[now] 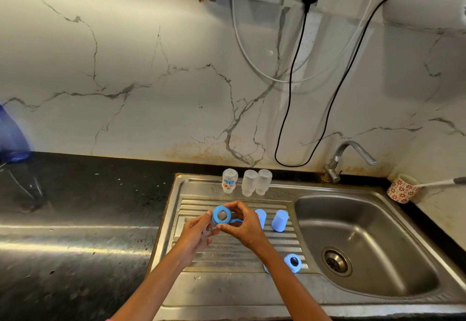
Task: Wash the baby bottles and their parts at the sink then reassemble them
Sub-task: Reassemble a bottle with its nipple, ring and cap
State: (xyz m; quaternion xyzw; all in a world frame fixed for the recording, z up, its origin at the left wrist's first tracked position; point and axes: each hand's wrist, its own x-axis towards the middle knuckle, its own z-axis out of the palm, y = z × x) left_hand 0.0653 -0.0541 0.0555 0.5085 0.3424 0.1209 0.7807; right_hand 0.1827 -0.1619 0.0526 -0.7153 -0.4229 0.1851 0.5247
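Currently blue ring point(220, 215) is pinched between both hands, left hand point(199, 232) w/ a clear teat under it, right hand point(242, 222) at its rim, hole facing camera; bottles point(247, 182) stand inverted behind, nearer right.

Three bottles point(247, 182) stand behind on the drainboard point(227, 247); two caps point(271, 220) before them; basin point(365, 245) at right.

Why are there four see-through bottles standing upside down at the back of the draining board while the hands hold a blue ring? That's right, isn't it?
Not quite: the head view shows three clear bottles, not four, upside down at the back of the draining board. The rest holds: the left hand and right hand hold a blue ring.
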